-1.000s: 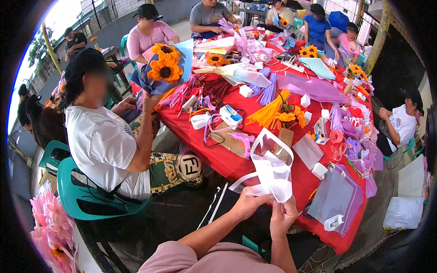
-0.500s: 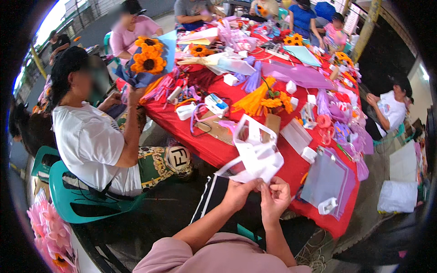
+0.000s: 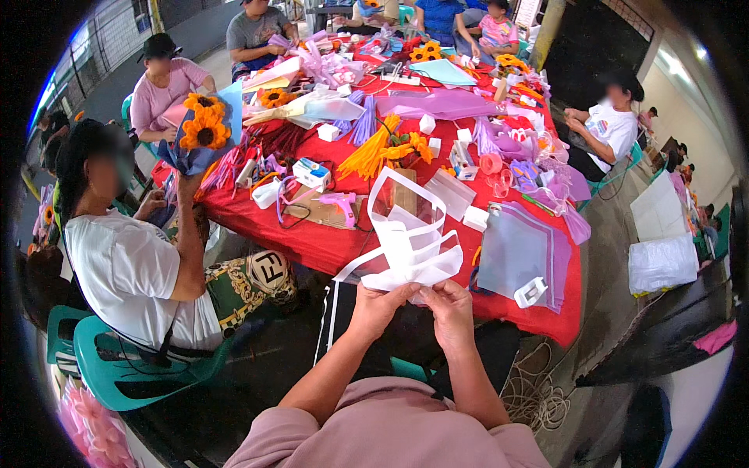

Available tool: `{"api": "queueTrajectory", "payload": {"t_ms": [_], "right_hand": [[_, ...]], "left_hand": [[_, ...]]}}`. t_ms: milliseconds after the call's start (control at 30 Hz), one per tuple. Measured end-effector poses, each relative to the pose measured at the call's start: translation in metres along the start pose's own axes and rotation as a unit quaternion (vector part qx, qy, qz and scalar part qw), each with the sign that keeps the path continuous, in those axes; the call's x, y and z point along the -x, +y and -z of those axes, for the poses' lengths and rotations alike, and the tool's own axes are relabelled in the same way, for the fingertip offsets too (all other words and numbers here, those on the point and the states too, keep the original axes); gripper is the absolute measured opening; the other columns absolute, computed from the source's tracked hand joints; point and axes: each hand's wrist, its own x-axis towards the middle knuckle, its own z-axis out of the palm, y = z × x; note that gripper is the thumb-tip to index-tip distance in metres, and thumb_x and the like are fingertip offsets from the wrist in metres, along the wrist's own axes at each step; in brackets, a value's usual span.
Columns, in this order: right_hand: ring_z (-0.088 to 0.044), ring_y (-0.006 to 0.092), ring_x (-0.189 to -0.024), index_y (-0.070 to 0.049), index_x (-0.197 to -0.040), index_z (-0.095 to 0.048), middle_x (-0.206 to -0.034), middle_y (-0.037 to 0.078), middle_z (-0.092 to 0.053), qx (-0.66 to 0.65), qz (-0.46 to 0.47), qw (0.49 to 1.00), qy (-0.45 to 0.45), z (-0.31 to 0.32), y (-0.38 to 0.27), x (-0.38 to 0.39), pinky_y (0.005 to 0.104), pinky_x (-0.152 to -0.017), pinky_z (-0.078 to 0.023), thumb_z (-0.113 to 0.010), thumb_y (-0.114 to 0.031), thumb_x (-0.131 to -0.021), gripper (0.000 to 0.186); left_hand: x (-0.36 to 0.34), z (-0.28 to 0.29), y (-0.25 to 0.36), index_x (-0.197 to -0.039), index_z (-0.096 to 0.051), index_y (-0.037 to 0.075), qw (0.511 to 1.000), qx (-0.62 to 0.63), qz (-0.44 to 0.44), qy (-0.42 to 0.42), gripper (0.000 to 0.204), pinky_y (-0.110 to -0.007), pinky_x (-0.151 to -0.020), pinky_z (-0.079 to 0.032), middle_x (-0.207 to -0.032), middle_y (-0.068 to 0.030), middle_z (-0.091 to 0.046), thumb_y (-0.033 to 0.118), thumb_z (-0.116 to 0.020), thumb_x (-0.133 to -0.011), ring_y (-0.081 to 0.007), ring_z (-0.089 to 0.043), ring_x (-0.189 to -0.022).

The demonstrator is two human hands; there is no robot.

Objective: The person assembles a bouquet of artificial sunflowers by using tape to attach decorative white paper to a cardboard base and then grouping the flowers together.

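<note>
Tbh from here the left hand point(image 3: 380, 310) and right hand point(image 3: 447, 310) both have fingers pinched closed on that white-edged clear wrapper point(image 3: 402, 253) at their twelve o'clock, pink glue gun point(image 3: 340, 206) at its ten, so probably mid-gathering, next move needing a steady pinch.

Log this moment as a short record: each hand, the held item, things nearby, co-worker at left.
Left hand: pinching the lower edge of the white-edged clear wrap
Right hand: pinching the same edge, close beside the left
Held item: see-through, white-bordered, folded over itself
Nearby on the red tablecloth: pink glue gun, orange bunch, grey sheet
Co-worker at left: holding a blue-wrapped bouquet
</note>
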Motion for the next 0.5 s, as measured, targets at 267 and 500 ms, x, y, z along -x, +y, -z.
{"api": "queueTrajectory", "payload": {"t_ms": [267,500], "right_hand": [[-0.052,0.0035,-0.065,-0.004,-0.077,-0.062,-0.073,0.000,-0.061,-0.041,0.058,0.997,0.030,0.010,-0.004,0.018,0.0192,-0.059,-0.037,-0.065,-0.002,-0.085,0.008],[-0.052,0.0049,-0.068,-0.004,-0.073,-0.059,-0.074,0.000,-0.061,-0.040,0.085,0.995,0.031,0.010,-0.005,0.029,0.0213,-0.063,-0.040,-0.064,-0.005,-0.086,0.015]], "left_hand": [[0.014,-0.019,0.014,-0.089,-0.068,0.005,0.998,-0.039,0.004,-0.046,0.010,-0.021,-0.053,-0.042,-0.080,0.0002,-0.067,0.006,-0.071,-0.079,-0.0054,-0.056,-0.064],[0.018,-0.021,0.004,-0.090,-0.067,0.005,0.998,-0.002,0.043,-0.053,0.012,-0.021,-0.051,-0.042,-0.081,-0.0012,-0.066,0.007,-0.071,-0.078,-0.0072,-0.057,-0.064]]}}
